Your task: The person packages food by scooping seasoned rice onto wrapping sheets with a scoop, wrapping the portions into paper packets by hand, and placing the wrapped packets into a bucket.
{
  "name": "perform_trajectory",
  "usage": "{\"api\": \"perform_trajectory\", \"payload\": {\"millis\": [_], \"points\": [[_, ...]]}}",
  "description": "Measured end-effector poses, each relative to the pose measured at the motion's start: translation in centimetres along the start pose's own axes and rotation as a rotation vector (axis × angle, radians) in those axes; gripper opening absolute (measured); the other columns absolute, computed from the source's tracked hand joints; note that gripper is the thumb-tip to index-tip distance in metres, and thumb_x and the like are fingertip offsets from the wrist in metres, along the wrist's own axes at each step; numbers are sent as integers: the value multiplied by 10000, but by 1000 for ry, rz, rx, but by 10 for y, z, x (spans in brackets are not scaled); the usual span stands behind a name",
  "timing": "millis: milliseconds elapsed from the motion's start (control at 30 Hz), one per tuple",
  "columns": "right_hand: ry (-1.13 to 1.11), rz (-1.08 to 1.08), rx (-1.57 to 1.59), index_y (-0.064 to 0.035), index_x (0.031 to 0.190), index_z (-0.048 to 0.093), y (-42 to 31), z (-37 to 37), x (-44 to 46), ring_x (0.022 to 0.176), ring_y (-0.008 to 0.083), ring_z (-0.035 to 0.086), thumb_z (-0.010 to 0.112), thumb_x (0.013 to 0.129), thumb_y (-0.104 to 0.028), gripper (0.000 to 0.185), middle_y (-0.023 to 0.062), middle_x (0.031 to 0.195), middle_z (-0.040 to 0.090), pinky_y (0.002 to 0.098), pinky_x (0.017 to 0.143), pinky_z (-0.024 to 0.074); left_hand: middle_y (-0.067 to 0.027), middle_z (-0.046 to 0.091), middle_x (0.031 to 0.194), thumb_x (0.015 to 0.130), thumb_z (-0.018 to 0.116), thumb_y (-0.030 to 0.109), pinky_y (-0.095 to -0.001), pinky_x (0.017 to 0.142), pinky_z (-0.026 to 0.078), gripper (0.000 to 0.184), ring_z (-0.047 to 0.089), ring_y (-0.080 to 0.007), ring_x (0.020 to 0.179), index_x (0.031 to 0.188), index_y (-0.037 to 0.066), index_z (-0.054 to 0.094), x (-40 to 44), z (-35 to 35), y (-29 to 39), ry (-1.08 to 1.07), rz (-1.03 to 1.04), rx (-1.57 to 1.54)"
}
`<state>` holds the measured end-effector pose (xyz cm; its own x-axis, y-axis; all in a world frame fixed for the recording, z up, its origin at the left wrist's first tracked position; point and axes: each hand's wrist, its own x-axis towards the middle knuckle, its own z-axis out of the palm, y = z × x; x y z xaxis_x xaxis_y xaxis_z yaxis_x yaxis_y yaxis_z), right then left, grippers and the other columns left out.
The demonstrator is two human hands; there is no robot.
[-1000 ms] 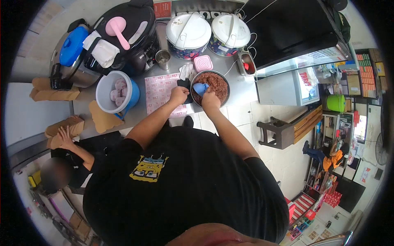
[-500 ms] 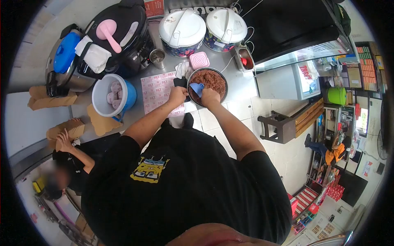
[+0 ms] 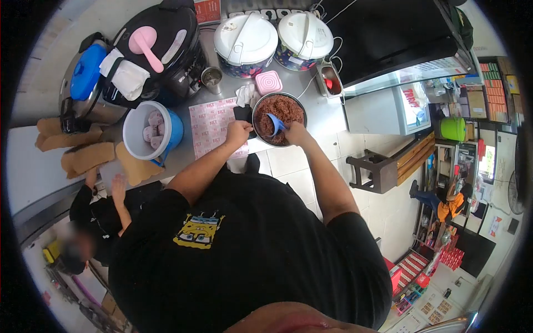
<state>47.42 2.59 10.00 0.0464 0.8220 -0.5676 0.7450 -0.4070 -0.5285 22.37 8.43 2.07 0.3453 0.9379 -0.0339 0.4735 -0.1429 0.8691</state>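
A round metal bowl (image 3: 302, 131) holds a reddish-brown crumbly food (image 3: 288, 109) and stands by the counter's near edge. My right hand (image 3: 297, 134) is closed on a blue scoop (image 3: 274, 123), its head in the food. On the bowl's left side my left hand (image 3: 239, 132) is closed, fingers pinched on a black flat piece (image 3: 243, 114) beside the rim; I cannot tell whether it is cloth or a handle. Under my left forearm lies a pink-and-white printed paper sheet (image 3: 211, 119). A crumpled white cloth or tissue (image 3: 245, 95) and a pink square box (image 3: 268, 82) are behind the bowl.
Two white-lidded pots (image 3: 245, 40) stand at the back. A blue bucket (image 3: 176, 129) with wrapped pink-white bundles, a metal cup (image 3: 211, 77) and a large black cooker (image 3: 166, 50) are leftward. A co-worker's hand (image 3: 119, 190) is near brown cardboard boxes (image 3: 89, 158).
My right hand has shifted slightly right with the blue scoop, which has turned in the food. My left hand stays beside the bowl. The co-worker's hands have moved off the front cardboard box.
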Motion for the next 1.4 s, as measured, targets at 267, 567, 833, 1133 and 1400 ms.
{"api": "perform_trajectory", "payload": {"millis": [267, 567, 833, 1133, 1400], "points": [[307, 200, -419, -4, 1571, 259, -47, 49, -39, 970, 448, 700, 506, 951, -116, 676, 264, 1275, 546, 504, 817, 591, -197, 708, 731, 845, 794, 210, -449, 691, 555, 234, 715, -356, 694, 784, -10, 742, -5, -23, 22, -179, -264, 217], [196, 374, -480, 4, 1488, 407, -57, 29, -33, 1042, 362, 722, 486, 993, -155, 525, 250, 1209, 667, 449, 864, 595, -242, 706, 1036, 751, 846, 130, -473, 869, 553, 363, 687, -406, 974, 1033, -36, 688, -2, -25, 25, -264, 50, 228], [108, 196, -439, 45, 1192, 672, -46, 51, 5, 1062, 390, 712, 541, 929, -126, 341, 249, 1136, 716, 460, 922, 580, -246, 685, 998, 734, 854, 132, -495, 872, 543, 342, 670, -435, 978, 954, -52, 668, 3, -17, 26, -339, 101, 264], [61, -5, -213, -11, 1051, 737, -10, 53, 30, 1003, 452, 685, 575, 878, -135, 268, 318, 984, 692, 526, 922, 534, -259, 688, 958, 710, 830, 70, -502, 847, 549, 268, 675, -452, 929, 881, -58, 668, 11, -10, 12, -299, 104, 279], [139, -120, 74, -32, 1116, 726, 14, 22, 8, 772, 374, 723, 590, 962, -226, 282, 249, 871, 725, 457, 722, 561, -224, 688, 876, 698, 854, 103, -486, 792, 554, 299, 685, -411, 881, 903, -36, 687, 15, -4, 13, -305, 100, 132]]}}
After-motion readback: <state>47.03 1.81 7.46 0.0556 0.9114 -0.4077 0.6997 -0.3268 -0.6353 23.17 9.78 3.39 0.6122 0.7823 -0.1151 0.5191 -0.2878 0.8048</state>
